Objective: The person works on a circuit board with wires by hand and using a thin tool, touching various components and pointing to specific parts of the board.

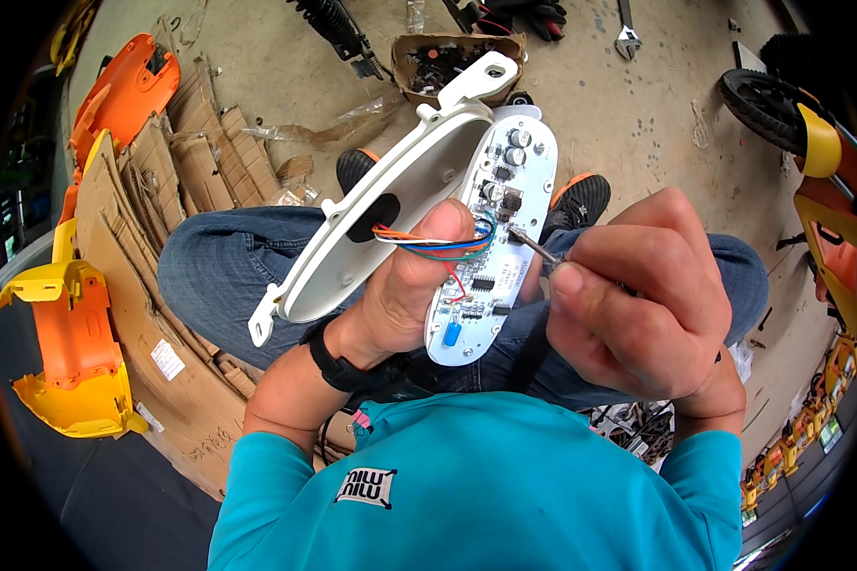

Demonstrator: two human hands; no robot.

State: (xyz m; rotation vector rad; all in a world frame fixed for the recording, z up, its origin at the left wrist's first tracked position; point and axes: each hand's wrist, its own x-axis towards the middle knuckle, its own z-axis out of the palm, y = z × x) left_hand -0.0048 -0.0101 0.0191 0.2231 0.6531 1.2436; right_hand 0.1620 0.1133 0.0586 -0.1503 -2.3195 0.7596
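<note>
A long white circuit board (529, 171) with rounded ends is held up over my lap. My left hand (400, 285) grips it, the thumb lying across a bundle of coloured wires (433, 243). Left of the board, tilted beside it, is a white oval housing (352, 228) with mounting tabs, and the wires run from a dark opening in it to the board. Pinched in the fingers of my right hand (638, 295) is a thin metal tool (540, 248), probably a screwdriver or tweezers. Its tip meets or nearly meets the board near its middle.
Flattened cardboard (143, 276) lies at the left with orange and yellow plastic covers (76, 333). Beyond my feet stands a cardboard box (405, 67) of small parts. An adjustable wrench (628, 38) lies on the floor. At right are a black wheel (767, 105) and yellow-orange parts.
</note>
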